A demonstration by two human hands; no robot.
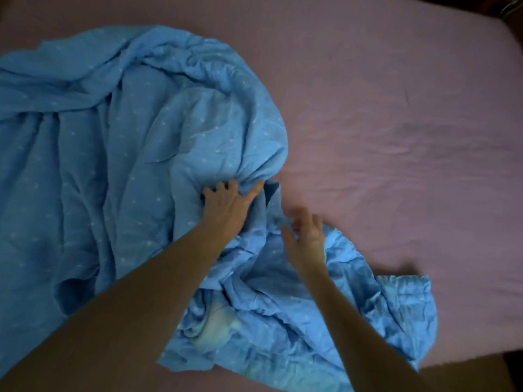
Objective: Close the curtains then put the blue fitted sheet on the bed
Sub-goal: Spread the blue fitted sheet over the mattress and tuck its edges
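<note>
Left hand [227,206] grips blue fitted sheet [113,154]; right hand [307,239] hovers over it.

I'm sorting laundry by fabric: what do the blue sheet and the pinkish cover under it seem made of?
Blue sheet: thin woven cloth, probably cotton or a blend, matte, with small pale dots; it crumples into fine soft folds.
Pinkish cover: thicker, fuzzy-looking matte fabric, perhaps jersey or terry; stretched smooth with shallow creases.

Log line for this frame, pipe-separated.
left hand grips bunched blue fitted sheet | right hand open, blurred, over sheet | sheet crumpled on bed, not fitted
</note>
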